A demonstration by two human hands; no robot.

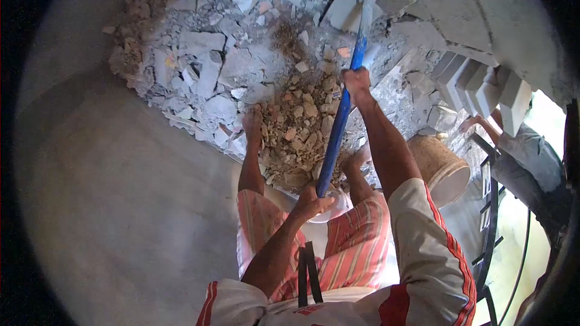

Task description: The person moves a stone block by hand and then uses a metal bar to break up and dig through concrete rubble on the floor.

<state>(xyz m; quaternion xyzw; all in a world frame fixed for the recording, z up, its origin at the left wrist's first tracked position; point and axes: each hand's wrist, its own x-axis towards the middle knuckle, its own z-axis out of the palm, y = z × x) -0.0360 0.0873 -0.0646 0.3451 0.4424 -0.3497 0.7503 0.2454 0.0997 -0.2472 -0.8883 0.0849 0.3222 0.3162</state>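
Observation:
A long blue pole [338,133], worn grey at its far end, slants across the rubble in front of me. My right hand [356,81] is wrapped round its upper part, arm stretched forward. Lower down, near my knees, my left hand [312,203] grips the near end, its thumb showing along the side. The pole's far tip lies beside a pale broken slab [344,11]; I cannot make out what tool head it has, if any. Between my bare feet lies a heap of small brown stones [302,118]. Part of a white round container [331,210] shows under the near end.
Broken concrete and plaster rubble [205,54] spreads ahead and left. A dirty bucket [438,169] lies tilted at my right. Beyond it stand grey blocks [483,87], with another person [528,160] reaching near them. A dark metal frame [490,217] curves along the right side.

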